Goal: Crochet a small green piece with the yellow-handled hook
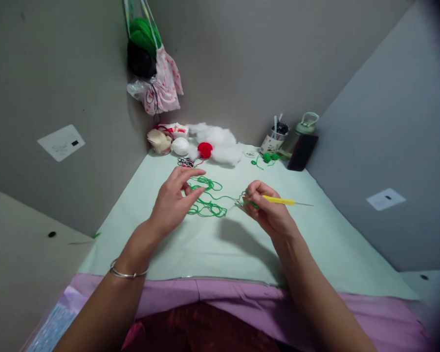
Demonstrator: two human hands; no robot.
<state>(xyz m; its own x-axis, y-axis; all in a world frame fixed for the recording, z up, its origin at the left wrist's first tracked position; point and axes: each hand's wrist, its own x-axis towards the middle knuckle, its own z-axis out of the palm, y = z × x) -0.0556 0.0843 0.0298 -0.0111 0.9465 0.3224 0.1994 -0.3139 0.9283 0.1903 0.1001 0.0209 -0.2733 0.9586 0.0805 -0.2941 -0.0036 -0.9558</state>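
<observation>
My right hand is closed on a yellow-handled crochet hook whose metal tip points right, and it also pinches a bit of green yarn. A loose tangle of green yarn lies on the pale green table cover, with one strand running to my right hand. My left hand hovers just left of the tangle, fingers spread and slightly curled, holding nothing. A silver bangle sits on my left wrist.
At the back lie a red yarn ball, a white ball, white stuffing, small green pieces, a cup of tools, a green bottle and a dark phone. A bag hangs in the corner.
</observation>
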